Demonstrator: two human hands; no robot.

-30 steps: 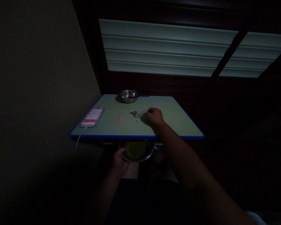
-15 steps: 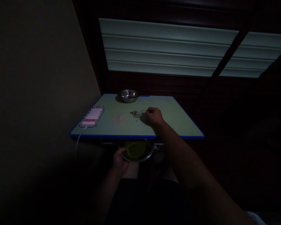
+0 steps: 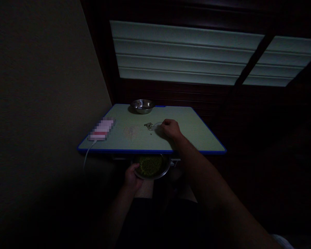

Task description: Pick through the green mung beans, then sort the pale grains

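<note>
A white cable (image 3: pixel 86 155) trails from what looks like a phone (image 3: pixel 101 129)

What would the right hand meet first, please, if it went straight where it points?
The right hand, apparently holding a clear curved object, would probably meet the pile of dark grains first, though depth is unclear.

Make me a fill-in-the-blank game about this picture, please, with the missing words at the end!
1. The left hand holds a metal bowl of grains coloured ____.
2. The table has an edge coloured ____.
3. In the picture, the second metal bowl, standing on the table, is to the ____ of the right hand.
4. The cable hanging over the table's edge is coloured ____.

Missing words: green; blue; left; white.
</note>
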